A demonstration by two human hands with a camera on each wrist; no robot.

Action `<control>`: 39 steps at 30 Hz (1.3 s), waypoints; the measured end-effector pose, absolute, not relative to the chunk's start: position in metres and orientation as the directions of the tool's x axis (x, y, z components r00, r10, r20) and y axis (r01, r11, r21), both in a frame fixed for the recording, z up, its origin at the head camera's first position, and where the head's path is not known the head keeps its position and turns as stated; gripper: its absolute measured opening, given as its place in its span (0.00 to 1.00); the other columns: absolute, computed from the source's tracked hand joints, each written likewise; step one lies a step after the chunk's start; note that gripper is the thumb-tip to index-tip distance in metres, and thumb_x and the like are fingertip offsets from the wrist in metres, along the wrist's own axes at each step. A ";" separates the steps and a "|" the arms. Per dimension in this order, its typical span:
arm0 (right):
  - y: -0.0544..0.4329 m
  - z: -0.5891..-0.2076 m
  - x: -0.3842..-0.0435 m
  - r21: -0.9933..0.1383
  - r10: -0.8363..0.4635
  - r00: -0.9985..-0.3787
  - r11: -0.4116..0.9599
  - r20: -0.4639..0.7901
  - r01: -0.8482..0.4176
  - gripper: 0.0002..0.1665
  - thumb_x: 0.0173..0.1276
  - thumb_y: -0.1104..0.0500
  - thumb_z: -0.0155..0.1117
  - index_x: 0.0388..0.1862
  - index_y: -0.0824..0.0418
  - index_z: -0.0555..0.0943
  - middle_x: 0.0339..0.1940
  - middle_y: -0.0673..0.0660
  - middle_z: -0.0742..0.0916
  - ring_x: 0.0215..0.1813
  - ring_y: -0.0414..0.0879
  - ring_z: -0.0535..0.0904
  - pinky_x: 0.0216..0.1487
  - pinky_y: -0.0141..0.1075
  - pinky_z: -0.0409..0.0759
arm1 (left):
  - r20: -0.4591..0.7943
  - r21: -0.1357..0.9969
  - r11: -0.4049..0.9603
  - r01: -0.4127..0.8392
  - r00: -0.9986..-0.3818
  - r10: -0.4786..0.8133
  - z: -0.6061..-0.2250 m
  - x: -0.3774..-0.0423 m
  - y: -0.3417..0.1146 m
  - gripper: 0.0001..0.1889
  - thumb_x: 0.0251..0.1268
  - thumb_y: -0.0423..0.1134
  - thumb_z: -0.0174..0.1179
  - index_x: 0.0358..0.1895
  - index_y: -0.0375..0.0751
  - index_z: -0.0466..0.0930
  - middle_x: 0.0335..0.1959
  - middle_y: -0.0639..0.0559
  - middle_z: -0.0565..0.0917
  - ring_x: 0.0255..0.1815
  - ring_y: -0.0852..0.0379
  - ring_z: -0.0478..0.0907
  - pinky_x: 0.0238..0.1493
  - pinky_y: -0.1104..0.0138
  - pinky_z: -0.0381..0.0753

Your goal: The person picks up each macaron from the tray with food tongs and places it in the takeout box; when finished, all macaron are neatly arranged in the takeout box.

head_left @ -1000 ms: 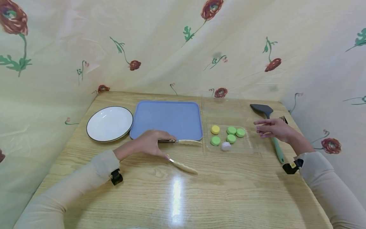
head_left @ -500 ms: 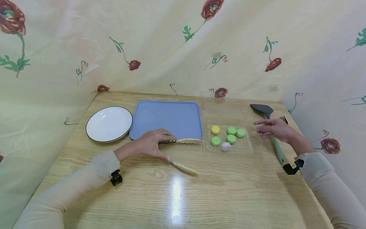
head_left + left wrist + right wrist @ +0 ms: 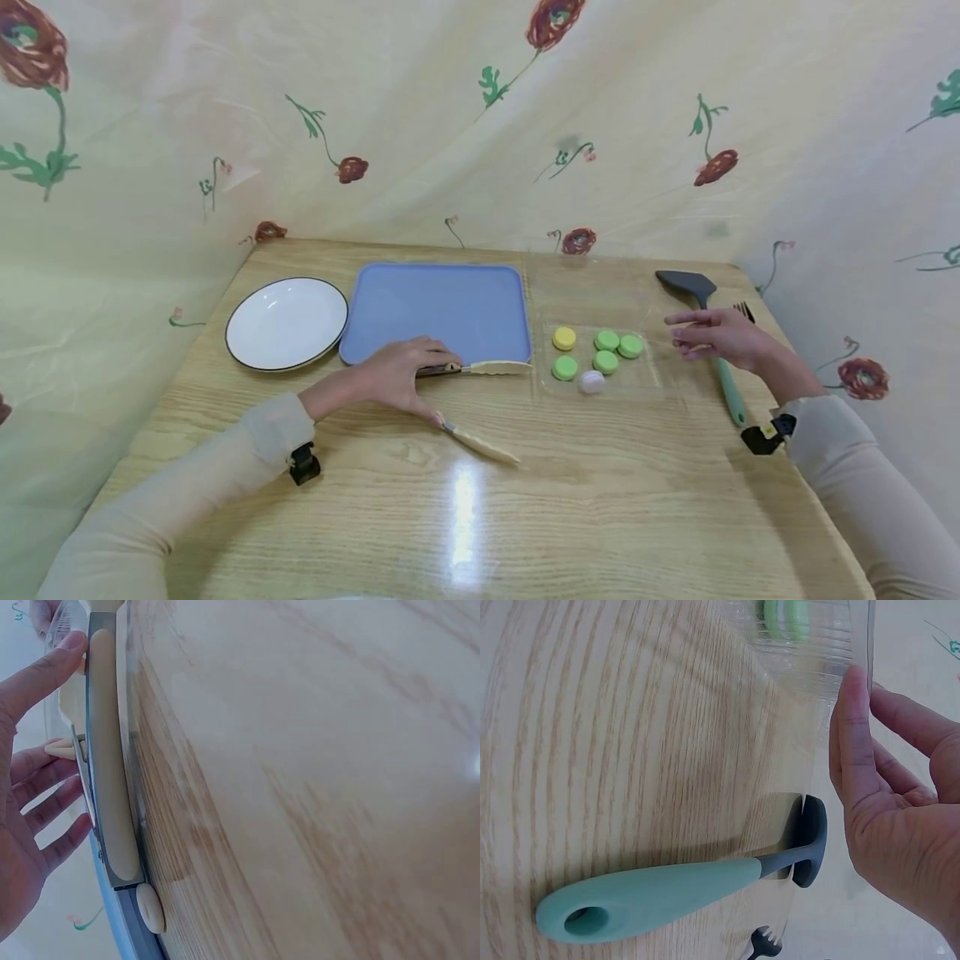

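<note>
My left hand [image 3: 405,375] holds a pair of tongs [image 3: 495,367] with pale wavy tips, its thumb along one arm and its fingers on the other. The two arms stand wide apart, over the wood and the front edge of a blue tray [image 3: 438,304]. In the left wrist view the near arm of the tongs [image 3: 112,757] shows a beige inlay. My right hand [image 3: 720,337] hovers with loosely extended fingers, fingertips right at the edge of a clear plastic box [image 3: 817,656]. Several green macarons [image 3: 606,362], a yellow macaron [image 3: 564,338] and a lilac macaron [image 3: 592,382] sit in the box.
At the left, a white plate [image 3: 287,323] with a dark rim stands close to the tray. Under my right hand lies a spatula [image 3: 729,396] with a green handle, and a dark fork [image 3: 744,312] lies beyond it. A flowered curtain [image 3: 450,150] hangs behind the table.
The near arm of the tongs has swung slightly toward the front, so the tips stand a little wider apart. My right hand and the macarons have stayed in place.
</note>
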State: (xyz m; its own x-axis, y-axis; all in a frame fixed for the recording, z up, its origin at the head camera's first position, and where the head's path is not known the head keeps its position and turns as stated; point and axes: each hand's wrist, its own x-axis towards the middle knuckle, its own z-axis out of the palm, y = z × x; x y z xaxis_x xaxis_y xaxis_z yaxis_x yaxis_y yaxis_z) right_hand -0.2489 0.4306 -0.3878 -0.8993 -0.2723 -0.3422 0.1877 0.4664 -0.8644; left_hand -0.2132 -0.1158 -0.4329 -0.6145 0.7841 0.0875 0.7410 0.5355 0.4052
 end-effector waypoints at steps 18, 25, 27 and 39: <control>0.432 -0.386 -0.251 -0.826 -0.245 -0.887 0.519 -0.390 0.219 0.36 0.81 0.59 0.54 0.78 0.77 0.56 0.43 0.47 0.88 0.44 0.39 0.86 0.48 0.34 0.87 | 0.103 0.721 0.454 0.523 -0.729 0.677 -0.398 -0.259 -0.082 0.37 0.58 0.47 0.76 0.70 0.39 0.76 0.55 0.43 0.85 0.56 0.46 0.81 0.57 0.52 0.81; 0.430 -0.388 -0.253 -0.837 -0.275 -0.886 0.511 -0.374 0.195 0.37 0.81 0.59 0.55 0.77 0.78 0.56 0.44 0.46 0.89 0.46 0.39 0.87 0.50 0.36 0.87 | -0.025 0.959 0.261 0.114 -0.880 0.475 -0.385 -0.304 -0.051 0.24 0.73 0.37 0.63 0.70 0.38 0.75 0.59 0.38 0.82 0.61 0.45 0.78 0.66 0.48 0.76; 0.431 -0.388 -0.253 -0.842 -0.283 -0.884 0.503 -0.373 0.194 0.37 0.81 0.59 0.55 0.77 0.78 0.55 0.45 0.47 0.88 0.46 0.39 0.87 0.50 0.36 0.87 | -0.091 0.985 0.173 -0.018 -0.900 0.426 -0.384 -0.314 -0.040 0.24 0.74 0.33 0.61 0.71 0.36 0.73 0.63 0.35 0.79 0.64 0.42 0.77 0.69 0.49 0.74; 0.434 -0.383 -0.249 -0.854 -0.324 -0.869 0.485 -0.374 0.187 0.36 0.80 0.63 0.55 0.77 0.79 0.55 0.48 0.47 0.88 0.50 0.40 0.86 0.50 0.35 0.86 | -0.224 0.971 -0.020 -0.239 -0.933 0.284 -0.398 -0.350 0.017 0.25 0.73 0.26 0.58 0.72 0.32 0.70 0.66 0.33 0.77 0.68 0.39 0.76 0.66 0.56 0.78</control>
